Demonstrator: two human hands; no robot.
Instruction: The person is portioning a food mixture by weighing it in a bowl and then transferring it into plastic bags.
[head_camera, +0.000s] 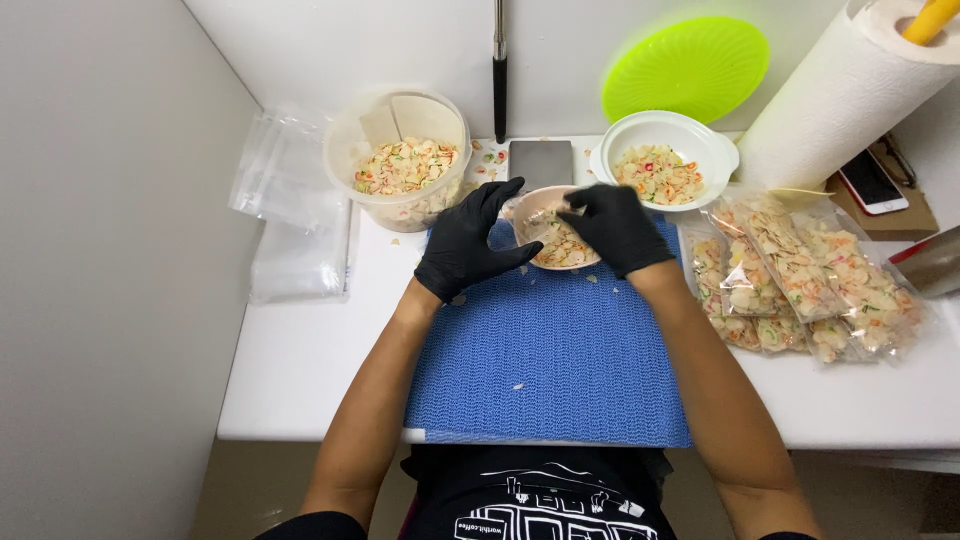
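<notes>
Both my hands wear black gloves. My left hand (470, 240) holds the left side of a small clear bag (540, 222) partly filled with pale, colourful chips. My right hand (615, 228) pinches the bag's top right. The bag hangs over a small pink bowl (570, 262) of the same chips, which rests at the far edge of a blue mat (550, 360).
A round clear tub of chips (408, 160) stands at the back left, a white bowl of chips (665, 150) at the back right. Several filled bags (800, 280) lie on the right. Empty bags (290, 200) lie at the left. A paper towel roll (840, 90), a phone (872, 182) and a green lid (685, 65) stand behind.
</notes>
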